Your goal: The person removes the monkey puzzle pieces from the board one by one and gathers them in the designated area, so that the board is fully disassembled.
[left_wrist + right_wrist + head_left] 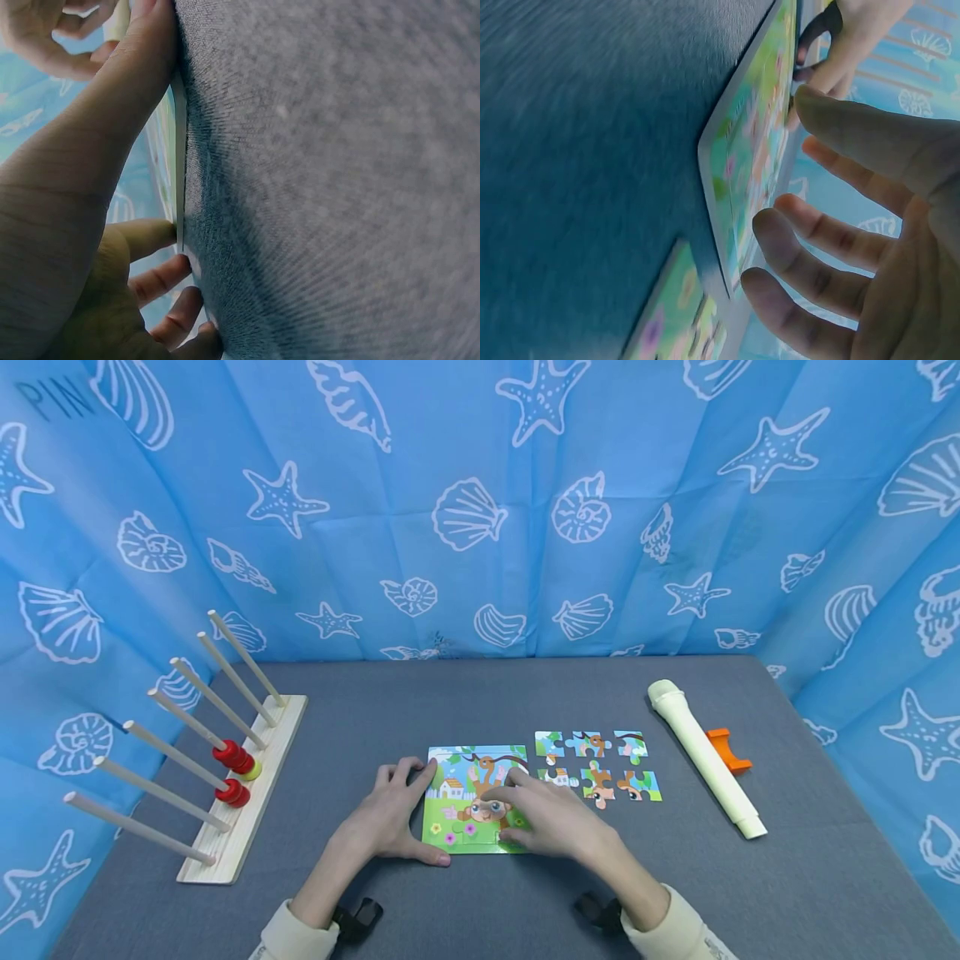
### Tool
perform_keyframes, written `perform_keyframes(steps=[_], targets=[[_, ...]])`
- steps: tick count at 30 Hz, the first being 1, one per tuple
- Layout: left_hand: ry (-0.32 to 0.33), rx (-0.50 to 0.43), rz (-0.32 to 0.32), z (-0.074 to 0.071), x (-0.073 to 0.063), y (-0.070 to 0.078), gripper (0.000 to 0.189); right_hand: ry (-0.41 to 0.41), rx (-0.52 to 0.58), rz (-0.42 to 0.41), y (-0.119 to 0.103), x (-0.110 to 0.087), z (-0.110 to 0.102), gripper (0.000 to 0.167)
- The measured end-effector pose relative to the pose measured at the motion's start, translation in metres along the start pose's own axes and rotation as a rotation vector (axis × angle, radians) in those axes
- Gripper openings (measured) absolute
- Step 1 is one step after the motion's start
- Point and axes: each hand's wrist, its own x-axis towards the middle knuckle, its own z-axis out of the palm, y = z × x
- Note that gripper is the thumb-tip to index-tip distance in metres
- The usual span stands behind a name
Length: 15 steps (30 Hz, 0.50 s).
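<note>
A square picture puzzle board (442, 829) with a monkey, a house and flowers lies flat on the table. My left hand (386, 814) rests at its left side, fingertips by the upper left edge and thumb along the lower left corner. In the left wrist view, those fingers touch the thin edge of the board (180, 172). Over the right part of the board hovers my right hand (558, 818), fingers loosely bent and apart; whether they touch it I cannot tell. Several loose puzzle pieces (597, 779) lie in two rows beyond this hand.
On the left stands a wooden peg rack (262, 777) with red and yellow beads (233, 792) on two pegs. A pale microphone-shaped stick (705, 756) lies at the right, beside an orange bracket (726, 752). A blue shell-patterned curtain (465, 568) hangs behind the grey table (420, 693).
</note>
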Motion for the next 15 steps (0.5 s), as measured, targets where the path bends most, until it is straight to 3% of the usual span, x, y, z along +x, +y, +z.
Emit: perform_keyframes(steps=[15], targets=[[0.005,-0.018,0.021,0.000,0.000,-0.001,0.129,-0.056,-0.070,-0.011,-0.015,0.020,0.020,0.053]])
